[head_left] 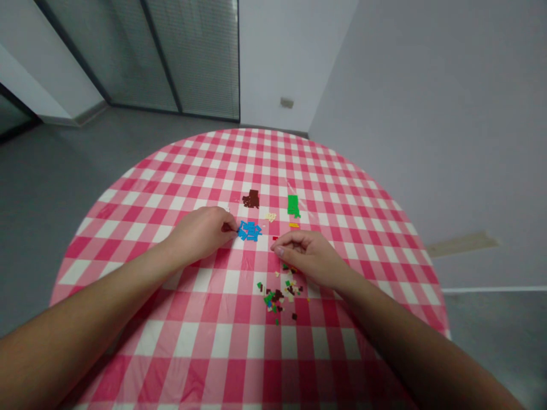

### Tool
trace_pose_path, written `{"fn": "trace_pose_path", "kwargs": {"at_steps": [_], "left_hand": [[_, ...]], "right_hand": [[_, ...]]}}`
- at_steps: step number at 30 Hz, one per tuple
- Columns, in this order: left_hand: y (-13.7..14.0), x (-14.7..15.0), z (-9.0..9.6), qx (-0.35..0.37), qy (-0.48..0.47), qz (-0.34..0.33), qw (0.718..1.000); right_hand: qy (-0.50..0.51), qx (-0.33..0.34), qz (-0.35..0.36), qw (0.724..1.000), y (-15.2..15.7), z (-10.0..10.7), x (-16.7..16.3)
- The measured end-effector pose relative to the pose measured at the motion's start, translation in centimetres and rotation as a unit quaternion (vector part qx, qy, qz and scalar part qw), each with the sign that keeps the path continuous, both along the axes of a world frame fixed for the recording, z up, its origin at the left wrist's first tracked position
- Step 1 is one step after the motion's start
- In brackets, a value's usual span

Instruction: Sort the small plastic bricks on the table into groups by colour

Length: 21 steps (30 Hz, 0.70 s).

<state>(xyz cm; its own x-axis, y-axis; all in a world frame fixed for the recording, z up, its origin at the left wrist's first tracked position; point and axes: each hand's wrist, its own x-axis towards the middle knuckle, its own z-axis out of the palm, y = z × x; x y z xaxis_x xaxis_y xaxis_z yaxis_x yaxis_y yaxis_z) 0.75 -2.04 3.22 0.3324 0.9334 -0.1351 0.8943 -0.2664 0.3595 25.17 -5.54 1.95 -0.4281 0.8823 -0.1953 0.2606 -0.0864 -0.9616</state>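
Note:
My left hand (204, 230) is closed in a pinch at the left edge of a pile of blue building bricks (250, 230). Its fingertips touch the pile, but whatever is between them is too small to make out. To the right, my right hand (308, 253) has its thumb and fingers drawn together beside a small red brick (275, 238); I cannot make out what they hold, if anything. Below that hand lies a loose mix of small bricks (277, 296) in green, brown, cream and other colours. Part of this mix is hidden under the right hand.
Sorted groups lie farther back: brown bricks (252, 199), green bricks (293, 205), cream bricks (270, 217) and yellow bricks (294, 225). All rest on a round table with a red-and-white checked cloth (188, 341). A white wall (448, 142) stands close on the right.

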Motion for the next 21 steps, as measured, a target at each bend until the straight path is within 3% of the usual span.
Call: {"fn": "trace_pose_path", "kwargs": {"at_steps": [6,8,11,14,21], "left_hand": [[-0.4,0.1,0.3,0.017,-0.022,-0.030,0.999],[-0.9,0.4,0.4,0.004,-0.081,-0.113,0.990],[-2.4,1.4,0.4,-0.057,-0.161,-0.279,0.945],[-3.9,2.5,0.0,-0.070,-0.190,-0.360,0.910],[-5.0,3.6,-1.2,-0.023,-0.163,-0.402,0.901]], "right_hand": [[-0.007,0.002,0.006,1.000,0.1,0.0,0.1],[-0.016,0.015,0.007,1.000,0.1,-0.1,0.2],[-0.033,0.031,0.006,0.999,0.2,-0.2,0.3],[-0.046,0.030,0.001,0.999,0.3,-0.1,0.3],[-0.052,0.042,-0.010,0.998,0.4,0.3,0.3]]}}
